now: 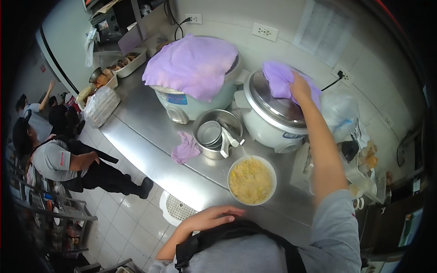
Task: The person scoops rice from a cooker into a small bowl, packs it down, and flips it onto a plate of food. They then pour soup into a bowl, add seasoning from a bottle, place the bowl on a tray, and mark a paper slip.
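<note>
My right hand (300, 88) reaches to the rice cooker (268, 125) on the right and grips a purple cloth (278, 77) on top of its shiny metal lid (264, 93). Whether the lid's handle is under the cloth is hidden. The lid sits on the cooker. My left hand (213, 218) rests close to my body, fingers stretched out and holding nothing. Just beyond it, near the counter's edge, stands a white bowl (274, 184) filled with yellow food that looks like rice with egg (250, 179).
A second rice cooker (186, 102) is draped with a purple cloth (191, 61). Between the cookers and bowl stand a metal pot (209, 152) holding scoops with white handles (225, 145) and a crumpled cloth (185, 148). Plastic baskets (377, 186) are at right. Another person (59, 159) stands left.
</note>
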Action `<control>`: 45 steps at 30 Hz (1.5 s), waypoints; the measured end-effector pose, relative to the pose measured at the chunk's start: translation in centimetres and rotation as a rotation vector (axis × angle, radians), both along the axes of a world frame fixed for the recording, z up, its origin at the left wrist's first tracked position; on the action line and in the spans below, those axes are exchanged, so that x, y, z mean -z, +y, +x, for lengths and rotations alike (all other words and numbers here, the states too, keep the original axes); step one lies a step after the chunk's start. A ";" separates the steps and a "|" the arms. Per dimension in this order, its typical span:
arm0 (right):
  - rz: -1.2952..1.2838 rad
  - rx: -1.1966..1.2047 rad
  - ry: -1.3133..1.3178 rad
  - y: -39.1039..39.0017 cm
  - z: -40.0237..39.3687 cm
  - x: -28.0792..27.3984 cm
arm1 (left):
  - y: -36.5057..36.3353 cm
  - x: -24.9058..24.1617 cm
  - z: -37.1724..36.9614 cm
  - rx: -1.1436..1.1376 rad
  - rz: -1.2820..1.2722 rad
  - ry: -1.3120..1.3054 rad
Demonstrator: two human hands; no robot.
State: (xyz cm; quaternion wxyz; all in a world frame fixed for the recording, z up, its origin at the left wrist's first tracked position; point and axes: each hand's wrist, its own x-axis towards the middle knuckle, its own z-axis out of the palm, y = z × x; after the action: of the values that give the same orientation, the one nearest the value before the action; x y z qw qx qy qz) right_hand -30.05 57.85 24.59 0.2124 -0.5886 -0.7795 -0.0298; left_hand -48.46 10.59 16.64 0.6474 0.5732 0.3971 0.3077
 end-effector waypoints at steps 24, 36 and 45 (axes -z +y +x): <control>-0.192 0.191 0.324 -46.9 36.8 12.8 | 13.2 -3.1 -11.8 -0.551 0.374 1.014; -0.206 0.406 -0.041 -44.7 37.0 13.1 | 28.8 6.8 -14.3 -0.242 0.581 1.621; -0.260 -0.227 0.443 -31.2 6.1 -0.3 | 29.5 5.1 -15.2 -0.060 0.689 1.652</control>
State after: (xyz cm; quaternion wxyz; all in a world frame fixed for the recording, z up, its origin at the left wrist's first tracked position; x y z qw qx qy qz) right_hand -23.94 26.66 24.87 0.3024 -0.5118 -0.7723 0.2240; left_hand -63.70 40.06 11.55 -0.0611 0.7639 0.6369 -0.0841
